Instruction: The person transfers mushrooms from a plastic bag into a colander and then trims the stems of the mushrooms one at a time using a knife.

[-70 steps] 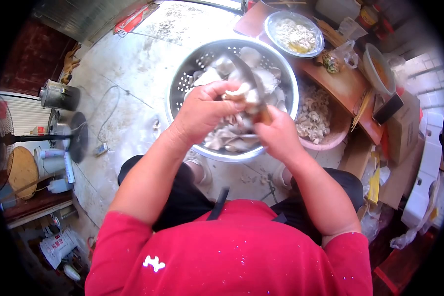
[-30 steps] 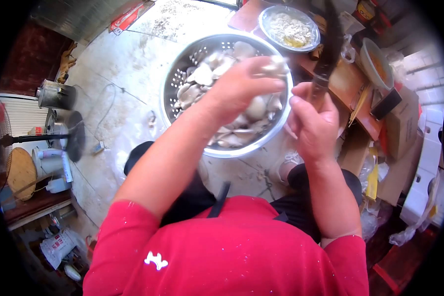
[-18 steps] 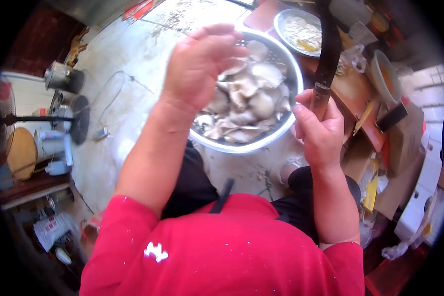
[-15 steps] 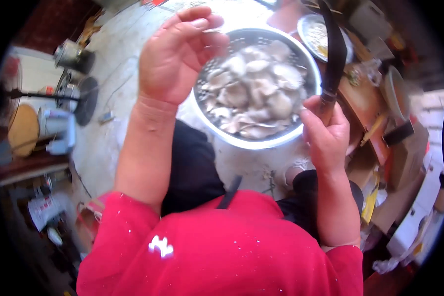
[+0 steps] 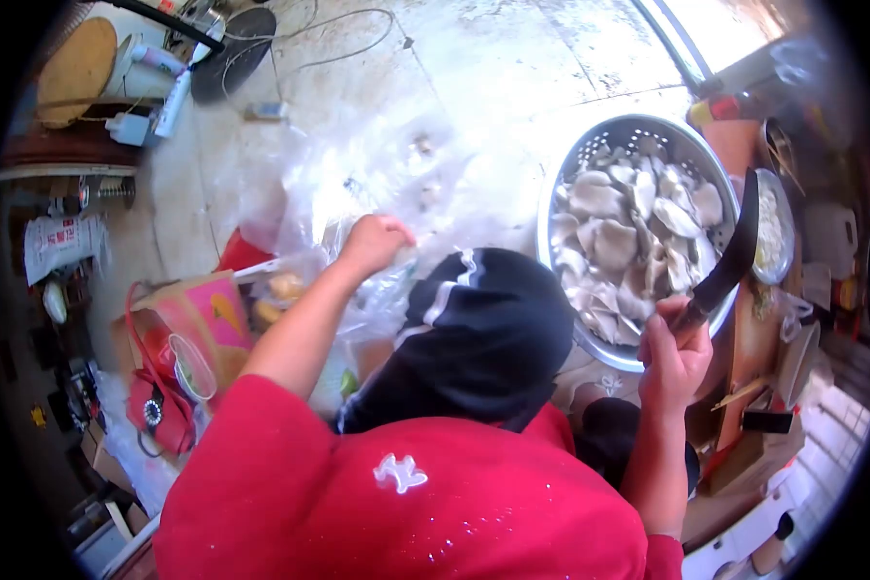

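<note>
My right hand is wrapped round the handle of a knife with a long, dark, curved blade. The blade points up over the right rim of a metal colander. Inside the colander lies a heap of grey-white oyster mushrooms. To the left of my dark-trousered knee, my left hand is at a crumpled clear plastic bag on the floor. Its fingers are curled together on the plastic; the fingertips are partly hidden. A few small pale pieces show in the bag.
A paper bag and a red handbag stand at the left. A fan base with a loose cord is on the tiled floor. At the right are a plate of pale food and a wooden board.
My left hand has moved from beside the colander down and left to the plastic bag. The view has turned left, so the colander appears farther right. My right hand still holds the knife.
</note>
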Demonstrator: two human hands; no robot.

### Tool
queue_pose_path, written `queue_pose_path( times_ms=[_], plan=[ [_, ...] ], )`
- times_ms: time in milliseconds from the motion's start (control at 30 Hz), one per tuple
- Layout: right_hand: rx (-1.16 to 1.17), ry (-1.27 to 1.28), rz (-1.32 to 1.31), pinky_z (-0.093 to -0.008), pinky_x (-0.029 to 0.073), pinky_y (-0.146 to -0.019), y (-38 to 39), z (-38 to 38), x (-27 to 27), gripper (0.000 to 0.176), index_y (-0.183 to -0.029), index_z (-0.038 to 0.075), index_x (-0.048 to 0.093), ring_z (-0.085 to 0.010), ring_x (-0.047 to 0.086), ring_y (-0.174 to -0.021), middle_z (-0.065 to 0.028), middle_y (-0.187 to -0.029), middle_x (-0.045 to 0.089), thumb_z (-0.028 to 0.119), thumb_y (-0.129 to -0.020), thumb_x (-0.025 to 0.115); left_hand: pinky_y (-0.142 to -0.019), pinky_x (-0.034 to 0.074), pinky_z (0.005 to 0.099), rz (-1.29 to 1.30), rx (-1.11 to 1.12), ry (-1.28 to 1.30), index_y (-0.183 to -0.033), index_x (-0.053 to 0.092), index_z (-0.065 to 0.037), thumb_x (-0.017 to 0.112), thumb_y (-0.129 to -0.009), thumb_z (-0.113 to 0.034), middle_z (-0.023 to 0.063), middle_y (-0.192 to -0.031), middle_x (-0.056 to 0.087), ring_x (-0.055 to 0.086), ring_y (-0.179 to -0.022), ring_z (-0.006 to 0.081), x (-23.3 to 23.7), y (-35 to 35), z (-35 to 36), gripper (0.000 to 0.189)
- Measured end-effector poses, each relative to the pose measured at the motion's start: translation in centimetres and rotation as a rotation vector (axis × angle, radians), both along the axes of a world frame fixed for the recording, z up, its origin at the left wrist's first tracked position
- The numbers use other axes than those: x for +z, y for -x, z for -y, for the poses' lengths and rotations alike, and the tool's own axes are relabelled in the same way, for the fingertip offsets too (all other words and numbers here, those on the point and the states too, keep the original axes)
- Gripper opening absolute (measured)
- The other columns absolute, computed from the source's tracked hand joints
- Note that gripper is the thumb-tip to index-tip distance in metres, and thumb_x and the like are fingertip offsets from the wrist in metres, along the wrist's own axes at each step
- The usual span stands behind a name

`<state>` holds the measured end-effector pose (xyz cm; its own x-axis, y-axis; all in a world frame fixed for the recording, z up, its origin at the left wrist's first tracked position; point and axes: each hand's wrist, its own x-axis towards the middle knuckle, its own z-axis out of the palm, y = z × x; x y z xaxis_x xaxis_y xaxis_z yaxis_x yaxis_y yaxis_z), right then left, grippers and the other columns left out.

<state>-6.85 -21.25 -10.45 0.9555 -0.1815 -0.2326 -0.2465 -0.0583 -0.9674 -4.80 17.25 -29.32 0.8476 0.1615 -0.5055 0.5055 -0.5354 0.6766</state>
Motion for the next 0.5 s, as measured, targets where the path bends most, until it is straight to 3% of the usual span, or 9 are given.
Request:
queue_pose_path(
  times_ms=[67,100,167,233,300,367,500],
  plan=[
    [0.016,0.006,0.001,-0.0192,0.036,-0.048,-0.7,-0.6,-0.4,0.013,-0.097,0.001,0.056,-0.0055,0.047,-0.052,0.0003,-0.068,0.052,-0.002,-0.085,0.06,-0.071,0.052,0.0385,-0.224,-0.311,-0.358,-0.079,0.07,-0.002,0.057,-0.072,-0.012,0.0181,-0.085,0.068,0.065,-0.074,0.0306,-0.6,-0.5,0.7,0.018],
    [0.022,0.009,-0.007,-0.0192,0.036,-0.048,-1.1,-0.9,-0.5,0.013,-0.097,0.001,0.056,-0.0055,0.047,-0.052,0.0003,-0.068,0.052,-0.002,-0.085,0.06,-0.071,0.052,0.0385,-0.233,-0.308,-0.354,-0.079,0.07,-0.002,0.057,-0.072,-0.012,0.0181,-0.085,0.068,0.065,-0.074,0.0306,-2.2,-0.6,0.2,0.018],
    [0.029,-0.024,-0.035,-0.0192,0.036,-0.048,-1.9,-1.3,-0.6,0.014,-0.097,0.001,0.055,-0.0057,0.046,-0.052,0.0,-0.068,0.052,-0.003,-0.084,0.059,-0.075,0.052,0.0443,-0.083,-0.605,-0.546,-0.08,0.07,-0.004,0.055,-0.075,-0.019,0.0216,-0.088,0.066,0.064,-0.079,0.0374,-6.9,-1.3,-1.4,0.021],
    [0.034,-0.022,-0.049,-0.0192,0.037,-0.048,-2.6,-1.6,-0.7,0.014,-0.097,0.0,0.055,-0.0062,0.047,-0.052,-0.0005,-0.067,0.052,-0.003,-0.084,0.058,-0.081,0.051,0.0454,0.022,-0.604,-0.533,-0.09,0.071,-0.009,0.053,-0.08,-0.023,0.0198,-0.096,0.067,0.064,-0.092,0.0358,-8.3,-4.2,-3.0,0.025],
    [0.027,-0.003,-0.079,-0.0193,0.037,-0.049,-3.0,-1.7,-0.9,0.014,-0.097,0.0,0.055,-0.0067,0.048,-0.051,-0.0009,-0.066,0.052,-0.003,-0.085,0.058,-0.083,0.051,0.0451,0.089,-0.364,-0.529,-0.099,0.067,-0.009,0.051,-0.081,-0.022,0.0194,-0.099,0.066,0.063,-0.095,0.0351,-8.5,-8.6,-2.0,0.027],
    [0.007,-0.025,-0.092,-0.0195,0.038,-0.049,-3.3,-1.7,-1.3,0.015,-0.099,-0.001,0.054,-0.0076,0.049,-0.05,-0.0016,-0.065,0.053,-0.004,-0.085,0.058,-0.083,0.051,0.0443,0.301,-0.483,-0.575,-0.102,0.065,-0.009,0.051,-0.082,-0.022,0.0185,-0.101,0.065,0.062,-0.097,0.0347,-11.5,-12.9,-2.4,0.027],
    [-0.025,-0.041,-0.117,-0.02,0.038,-0.048,-4.3,-1.7,-1.8,0.015,-0.099,-0.001,0.053,-0.0079,0.049,-0.05,-0.0026,-0.065,0.053,-0.003,-0.085,0.058,-0.084,0.049,0.043,0.273,-0.386,-0.32,-0.099,0.065,-0.006,0.047,-0.089,-0.02,0.0201,-0.103,0.064,0.062,-0.098,0.0365,-10.5,-18.7,-0.7,0.025]
  ],
)
